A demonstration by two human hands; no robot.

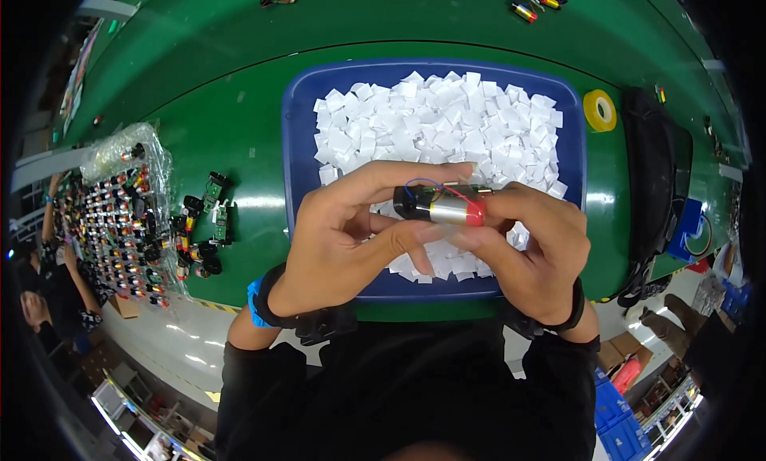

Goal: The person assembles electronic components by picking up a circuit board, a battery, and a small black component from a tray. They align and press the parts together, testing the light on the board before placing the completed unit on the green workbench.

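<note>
Between both hands, over the tray, is a small cylindrical battery [451,212] in a silver and red wrapper. It has a black cap at its left end, thin red and blue wires, and a strip of green circuit board along its far side. My left hand [343,213] is closed on it near the black end, thumb along the near side. My right hand [542,237] pinches the red end between thumb and fingers. Beneath them, a blue tray [290,166] holds a heap of small white paper squares [439,118]. Part of the heap is hidden by my hands.
At left lie loose batteries with circuit boards [214,189], beside many more in a clear plastic pack [120,221]. A yellow tape roll [600,111] and a black bag [650,174] sit to the right. A few batteries [524,12] lie on the far green table. Another person [56,285] works at far left.
</note>
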